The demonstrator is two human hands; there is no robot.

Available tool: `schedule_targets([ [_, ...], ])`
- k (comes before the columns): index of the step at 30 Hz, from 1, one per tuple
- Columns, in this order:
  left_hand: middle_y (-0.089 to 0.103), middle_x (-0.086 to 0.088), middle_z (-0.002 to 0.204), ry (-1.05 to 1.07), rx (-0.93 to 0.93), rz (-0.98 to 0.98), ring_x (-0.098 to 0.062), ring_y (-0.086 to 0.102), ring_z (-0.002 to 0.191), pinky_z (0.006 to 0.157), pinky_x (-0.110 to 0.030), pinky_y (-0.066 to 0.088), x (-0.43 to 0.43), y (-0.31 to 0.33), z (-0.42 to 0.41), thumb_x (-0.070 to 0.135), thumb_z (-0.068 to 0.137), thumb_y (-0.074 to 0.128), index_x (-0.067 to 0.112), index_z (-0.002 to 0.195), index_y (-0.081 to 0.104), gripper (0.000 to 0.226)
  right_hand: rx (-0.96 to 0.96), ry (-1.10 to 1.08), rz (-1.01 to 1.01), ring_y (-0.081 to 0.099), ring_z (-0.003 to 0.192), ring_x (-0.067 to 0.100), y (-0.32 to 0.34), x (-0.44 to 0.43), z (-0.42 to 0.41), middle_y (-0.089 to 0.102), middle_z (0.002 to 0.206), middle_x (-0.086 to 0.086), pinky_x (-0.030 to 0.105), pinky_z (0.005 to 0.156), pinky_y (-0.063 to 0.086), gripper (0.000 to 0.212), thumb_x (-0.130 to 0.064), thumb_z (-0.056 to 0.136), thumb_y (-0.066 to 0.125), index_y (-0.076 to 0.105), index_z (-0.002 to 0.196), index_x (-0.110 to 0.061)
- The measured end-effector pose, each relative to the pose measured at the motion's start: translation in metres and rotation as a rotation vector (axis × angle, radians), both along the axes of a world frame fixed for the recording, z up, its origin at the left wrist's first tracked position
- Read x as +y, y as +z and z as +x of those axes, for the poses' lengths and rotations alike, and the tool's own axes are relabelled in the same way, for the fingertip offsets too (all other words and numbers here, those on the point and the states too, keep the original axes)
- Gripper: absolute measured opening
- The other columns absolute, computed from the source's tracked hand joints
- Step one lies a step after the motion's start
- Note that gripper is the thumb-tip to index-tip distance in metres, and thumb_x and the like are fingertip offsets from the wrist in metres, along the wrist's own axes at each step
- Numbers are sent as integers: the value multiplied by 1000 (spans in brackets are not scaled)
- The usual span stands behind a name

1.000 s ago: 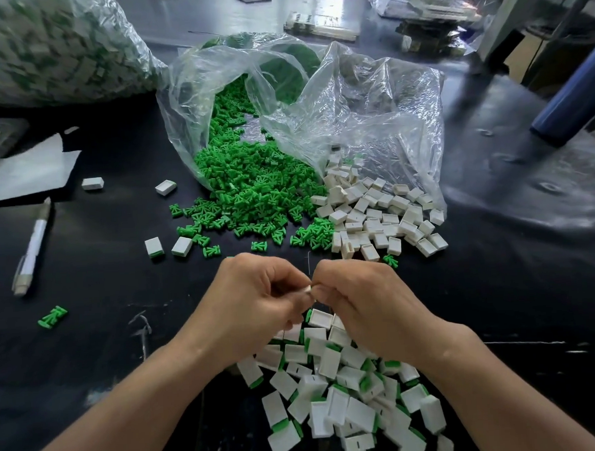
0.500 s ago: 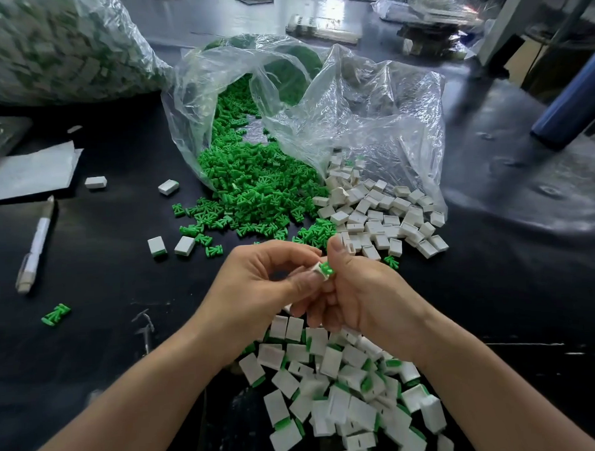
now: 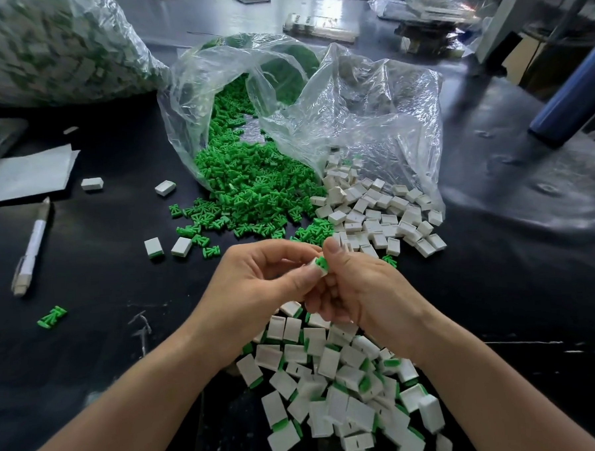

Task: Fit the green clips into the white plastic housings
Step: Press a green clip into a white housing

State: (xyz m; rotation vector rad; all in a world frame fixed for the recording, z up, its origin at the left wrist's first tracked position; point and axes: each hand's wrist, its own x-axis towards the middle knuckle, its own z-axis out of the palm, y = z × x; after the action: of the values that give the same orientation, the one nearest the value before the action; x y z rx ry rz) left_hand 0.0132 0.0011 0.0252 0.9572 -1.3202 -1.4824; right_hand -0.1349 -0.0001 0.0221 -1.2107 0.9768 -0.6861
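Observation:
My left hand point(image 3: 258, 289) pinches a white housing point(image 3: 314, 264) between thumb and fingers, above the table's middle. A green clip point(image 3: 322, 263) sticks out of the housing's end, and my right hand point(image 3: 358, 291) has its thumb on that clip, fingers curled beneath. Loose green clips point(image 3: 253, 189) spill from a clear bag point(image 3: 212, 74) just beyond my hands. Empty white housings point(image 3: 374, 214) lie in a heap to their right. Below my wrists lies a pile of housings with green clips fitted point(image 3: 335, 389).
A pen point(image 3: 32, 249) lies at the left, with a stray green clip point(image 3: 51, 317) nearer me. Some single housings point(image 3: 168, 247) sit left of the clips. A full bag of parts point(image 3: 45, 49) stands at the back left; a blue cylinder point(image 3: 572, 93) rises at the right.
My hands rose from just over the finished pile and opened towards me. The green clip's end now shows in the housing, with my right thumb lifted over it.

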Motion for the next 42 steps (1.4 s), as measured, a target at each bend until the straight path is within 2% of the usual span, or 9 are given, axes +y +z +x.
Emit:
schedule_targets([
  [6,65,-32,76,0,-28,54,-34,62,62,64,-35,57,-1,1,2,11,67,64,-6,86,69,26,100,-21,-81,49,52,4,0,1,0,59,56,-7,14,52,41,50,-59,74,34,58,70,-15],
  [13,65,-33,77,-22,-22,112,-36,64,63,66,-34,58,-1,0,3,-8,77,58,-8,84,70,14,162,5,-243,46,56,-4,-6,3,3,56,62,-19,9,53,37,38,-54,83,32,65,71,-39],
  [15,68,-28,79,-16,15,132,-34,67,65,62,-29,57,-1,0,3,-6,71,61,-3,79,72,14,150,24,-262,54,74,-8,-9,3,4,63,82,-27,10,67,41,36,-55,88,31,65,94,-46],
  [17,70,-25,82,-13,38,138,-32,69,69,62,-27,57,0,1,3,-9,73,59,0,77,73,17,153,20,-259,55,107,-1,-12,1,5,63,113,-15,23,90,43,44,-50,88,32,61,116,-32],
  [19,71,-24,85,-6,47,134,-31,69,71,62,-25,56,0,0,3,-13,77,56,3,77,74,24,179,1,-279,53,114,2,-12,1,6,61,119,-11,30,97,41,44,-46,87,32,61,116,-30],
  [24,73,-15,82,37,70,127,-23,70,69,60,-20,54,1,0,0,-10,78,57,5,78,74,22,223,-51,-306,53,115,6,-12,1,8,60,120,-8,37,101,41,36,-47,92,32,61,109,-35],
  [33,74,-10,87,72,96,140,-25,70,74,65,-24,56,3,-1,-1,-4,72,60,9,75,76,20,240,-116,-351,54,91,-7,-14,3,13,58,91,-24,21,85,42,34,-55,80,29,57,94,-42],
  [37,74,-8,91,95,129,167,-24,70,76,66,-24,57,4,1,-2,10,59,63,8,76,75,20,250,-127,-369,54,92,-7,-14,3,14,59,93,-22,15,83,42,40,-56,82,28,58,101,-38],
  [42,74,-5,90,105,123,172,-19,71,77,66,-22,56,5,2,-2,-9,76,56,9,74,75,27,290,-138,-382,55,96,-5,-14,4,15,61,96,-19,19,86,45,39,-58,86,26,56,101,-40],
])
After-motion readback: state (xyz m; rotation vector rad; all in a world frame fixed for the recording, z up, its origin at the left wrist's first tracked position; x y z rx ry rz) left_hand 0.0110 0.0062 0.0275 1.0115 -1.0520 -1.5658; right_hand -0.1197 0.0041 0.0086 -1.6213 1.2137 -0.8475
